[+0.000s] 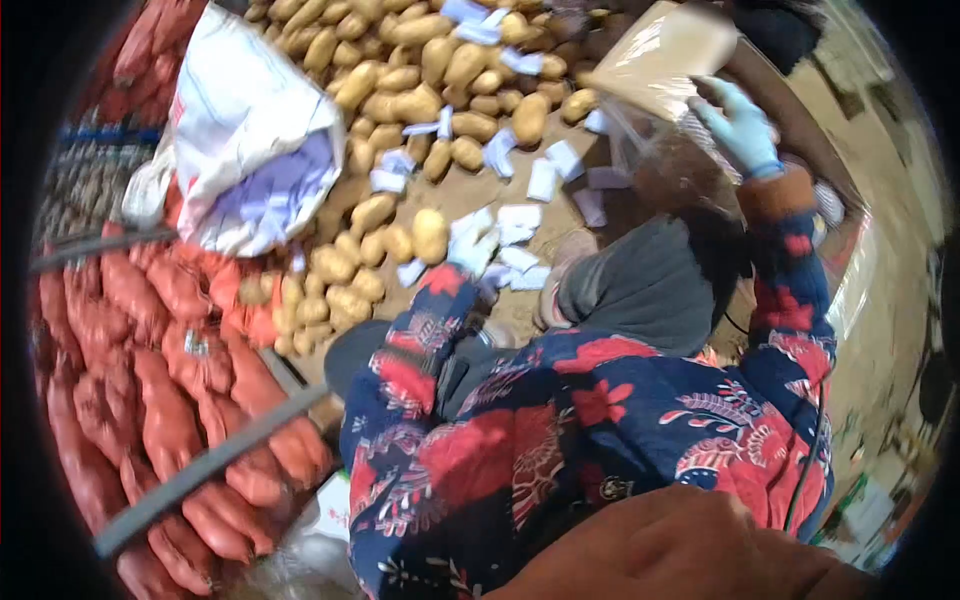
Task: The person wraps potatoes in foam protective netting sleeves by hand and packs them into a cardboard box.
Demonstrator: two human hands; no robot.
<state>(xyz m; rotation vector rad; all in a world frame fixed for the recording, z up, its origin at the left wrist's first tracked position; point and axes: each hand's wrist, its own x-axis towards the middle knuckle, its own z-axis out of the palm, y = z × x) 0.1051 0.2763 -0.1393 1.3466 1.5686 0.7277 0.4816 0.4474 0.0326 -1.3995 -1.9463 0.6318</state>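
Observation:
My left hand (474, 244), in a pale glove, is low over the ground beside a large potato (430, 236). Loose white and lilac paper pieces (519, 223) lie just to its right. Its fingers blend with the pale paper, so I cannot make out whether they grip anything. At the upper right my right hand (742, 128), in a light blue glove, has its fingers apart and slightly bent. It is beside a plastic-wrapped brown carton (665, 62), with nothing visible in its grasp.
A heap of potatoes (400, 105) spreads across the top. A white sack (250, 120) with lilac paper inside stands at upper left. Filled red net bags (170, 390) line the left, crossed by a grey bar (215, 470). A clear plastic sheet (853, 275) hangs at right.

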